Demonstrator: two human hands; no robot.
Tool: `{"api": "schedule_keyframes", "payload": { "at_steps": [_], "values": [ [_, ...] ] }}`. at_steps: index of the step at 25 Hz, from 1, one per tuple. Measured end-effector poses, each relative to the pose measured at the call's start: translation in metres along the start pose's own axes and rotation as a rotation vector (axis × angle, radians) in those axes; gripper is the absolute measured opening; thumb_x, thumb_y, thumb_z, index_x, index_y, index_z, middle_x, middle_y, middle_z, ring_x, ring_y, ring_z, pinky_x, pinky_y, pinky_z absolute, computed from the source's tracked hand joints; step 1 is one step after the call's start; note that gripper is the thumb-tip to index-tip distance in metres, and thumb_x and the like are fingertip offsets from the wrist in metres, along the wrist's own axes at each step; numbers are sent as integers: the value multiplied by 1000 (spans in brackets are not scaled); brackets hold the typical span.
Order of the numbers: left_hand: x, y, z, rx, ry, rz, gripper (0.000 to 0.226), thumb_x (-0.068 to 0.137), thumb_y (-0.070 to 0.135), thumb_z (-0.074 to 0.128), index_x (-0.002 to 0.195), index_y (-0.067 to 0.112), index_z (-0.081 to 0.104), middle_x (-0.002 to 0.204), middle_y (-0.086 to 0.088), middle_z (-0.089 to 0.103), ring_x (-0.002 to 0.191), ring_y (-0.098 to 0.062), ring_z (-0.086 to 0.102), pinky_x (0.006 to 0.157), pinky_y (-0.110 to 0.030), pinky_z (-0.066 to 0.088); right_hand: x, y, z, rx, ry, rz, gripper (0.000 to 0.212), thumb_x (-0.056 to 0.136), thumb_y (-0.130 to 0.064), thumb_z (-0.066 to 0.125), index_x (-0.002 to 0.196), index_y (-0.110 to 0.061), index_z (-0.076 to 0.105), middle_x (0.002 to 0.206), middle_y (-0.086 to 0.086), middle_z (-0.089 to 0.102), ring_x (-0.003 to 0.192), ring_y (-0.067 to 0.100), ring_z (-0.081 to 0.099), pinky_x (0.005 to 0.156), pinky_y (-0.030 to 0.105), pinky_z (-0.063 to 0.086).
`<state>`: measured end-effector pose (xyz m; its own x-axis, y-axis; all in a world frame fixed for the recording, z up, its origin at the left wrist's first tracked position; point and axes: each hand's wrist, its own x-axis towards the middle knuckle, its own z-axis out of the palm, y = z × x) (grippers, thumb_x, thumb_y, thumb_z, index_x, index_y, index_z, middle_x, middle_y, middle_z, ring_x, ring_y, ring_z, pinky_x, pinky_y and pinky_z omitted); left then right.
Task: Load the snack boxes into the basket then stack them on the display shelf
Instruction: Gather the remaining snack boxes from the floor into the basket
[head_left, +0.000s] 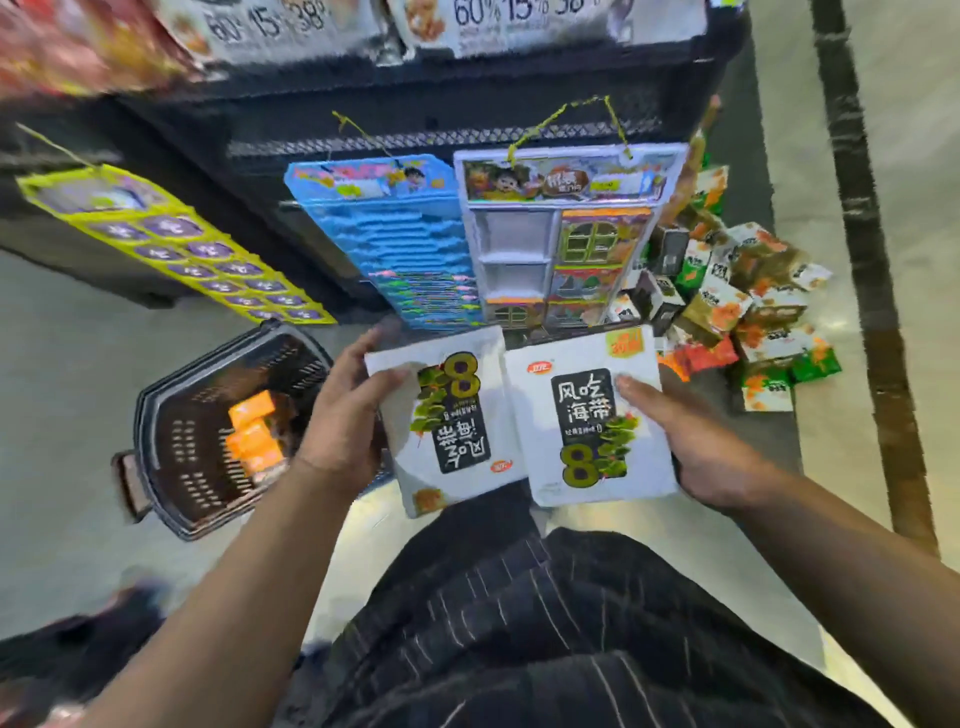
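A black basket (151, 400) sits on the floor at left, orange boxes (254, 431) inside. The left hand (343, 421) grips the first snack box (452, 415), its print upside down, just beside the second snack box (587, 415), gripped by the right hand (696, 447); a box pile (748, 306) lies at right

Two white snack boxes (587, 415) side by side, orange boxes (254, 431) in black basket (176, 467)
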<state>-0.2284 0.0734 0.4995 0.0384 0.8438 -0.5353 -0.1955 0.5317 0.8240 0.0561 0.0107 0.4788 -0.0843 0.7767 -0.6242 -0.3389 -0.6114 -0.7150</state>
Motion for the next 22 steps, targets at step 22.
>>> {"api": "schedule_keyframes", "payload": {
  "at_steps": [22],
  "values": [
    [-133,17,-361,-314,473,159,53,67,11,72,116,21,55,100,0,73,86,-20,70,66,-32,58,39,97,343,-221,-277,25,102,17,-49,97,109,-23,63,103,2,75,89,18,72,81,37,59]
  ]
}}
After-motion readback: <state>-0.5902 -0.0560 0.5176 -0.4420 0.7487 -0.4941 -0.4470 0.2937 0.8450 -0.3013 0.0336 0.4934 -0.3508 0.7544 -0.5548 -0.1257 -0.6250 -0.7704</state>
